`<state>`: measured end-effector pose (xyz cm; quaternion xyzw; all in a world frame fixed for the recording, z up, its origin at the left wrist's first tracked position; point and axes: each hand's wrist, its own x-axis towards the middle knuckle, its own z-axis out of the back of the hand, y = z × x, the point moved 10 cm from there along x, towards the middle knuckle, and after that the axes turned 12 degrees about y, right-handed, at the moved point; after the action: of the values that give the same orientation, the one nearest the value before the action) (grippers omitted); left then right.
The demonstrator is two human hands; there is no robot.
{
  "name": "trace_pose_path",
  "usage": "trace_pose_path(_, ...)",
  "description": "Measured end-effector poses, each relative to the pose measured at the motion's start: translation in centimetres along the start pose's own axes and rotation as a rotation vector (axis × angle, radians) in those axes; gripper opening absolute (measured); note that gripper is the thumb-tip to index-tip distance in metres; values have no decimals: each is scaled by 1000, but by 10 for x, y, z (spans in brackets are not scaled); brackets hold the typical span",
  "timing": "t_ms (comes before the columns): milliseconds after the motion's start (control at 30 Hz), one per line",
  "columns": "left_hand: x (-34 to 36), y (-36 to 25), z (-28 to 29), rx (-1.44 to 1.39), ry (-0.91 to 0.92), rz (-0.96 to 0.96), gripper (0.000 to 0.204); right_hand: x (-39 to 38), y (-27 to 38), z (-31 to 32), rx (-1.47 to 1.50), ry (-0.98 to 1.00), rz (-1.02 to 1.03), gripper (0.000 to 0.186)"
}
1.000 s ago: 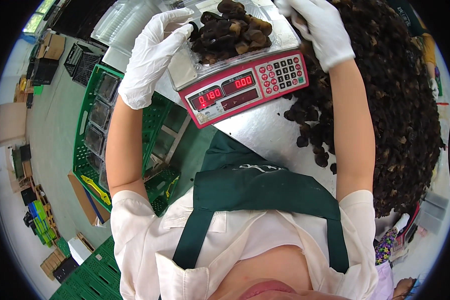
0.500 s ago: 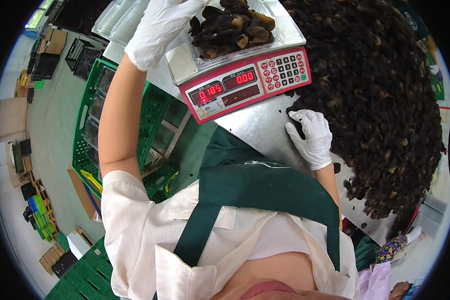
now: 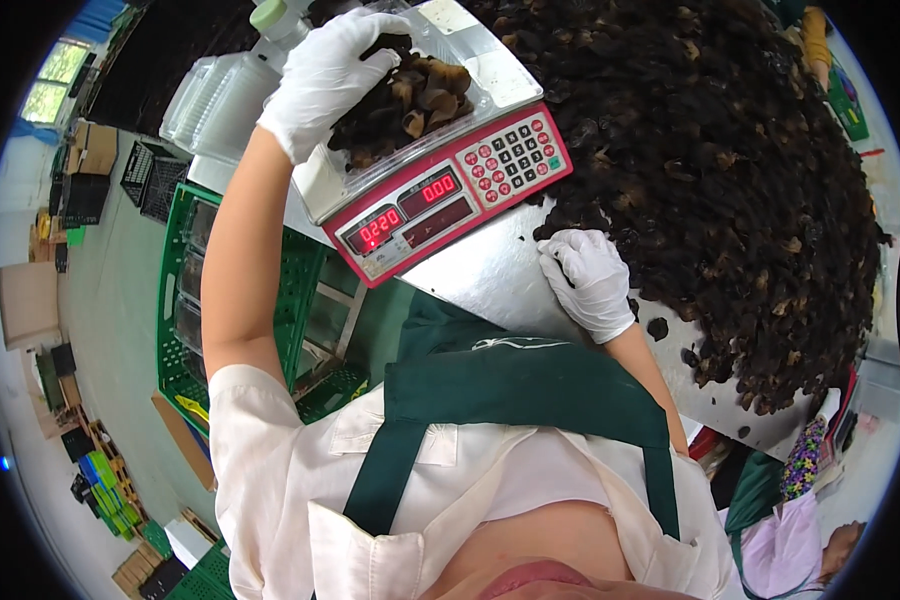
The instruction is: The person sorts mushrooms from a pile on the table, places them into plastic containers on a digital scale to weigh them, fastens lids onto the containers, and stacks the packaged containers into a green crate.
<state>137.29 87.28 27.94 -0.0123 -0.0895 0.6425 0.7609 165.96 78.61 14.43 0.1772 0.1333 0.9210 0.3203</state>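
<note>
My left hand (image 3: 332, 82), in a white glove, is at a clear plastic tray (image 3: 482, 98) of dark wood ear mushrooms (image 3: 432, 98). Its thumb and fingers close around a dark wood ear mushroom (image 3: 388, 43) over the tray's far left side. The tray rests on the metal platform of a red digital scale (image 3: 448, 205) with lit red digits. To the right, my gloved right hand (image 3: 588, 283) rests curled on the metal table (image 3: 480, 262), beside the pile's edge. Something dark shows between its thumb and fingers, too small to identify.
A large heap of wood ear mushrooms (image 3: 690, 170) covers the table's right side. Stacked clear containers (image 3: 220, 105) and a green-capped bottle (image 3: 275, 20) stand far left. A green crate (image 3: 175, 335) sits below on the left. Another person's patterned sleeve (image 3: 805, 460) shows lower right.
The view has shifted, so the scale appears lower and further left. My left hand has come down onto the mushrooms in the tray, and the scale's reading has risen. My right hand's fingers are more curled.
</note>
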Motion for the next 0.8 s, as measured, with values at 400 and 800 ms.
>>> trace_pose_path(400, -34, 97, 54, -486, -248, 164, 55, 34, 21, 62, 34, -58, -38, 19)
trace_pose_path(800, -62, 169, -19, -1140, -429, 343, 68, 140, 8, 30, 950, 50, -211, 33)
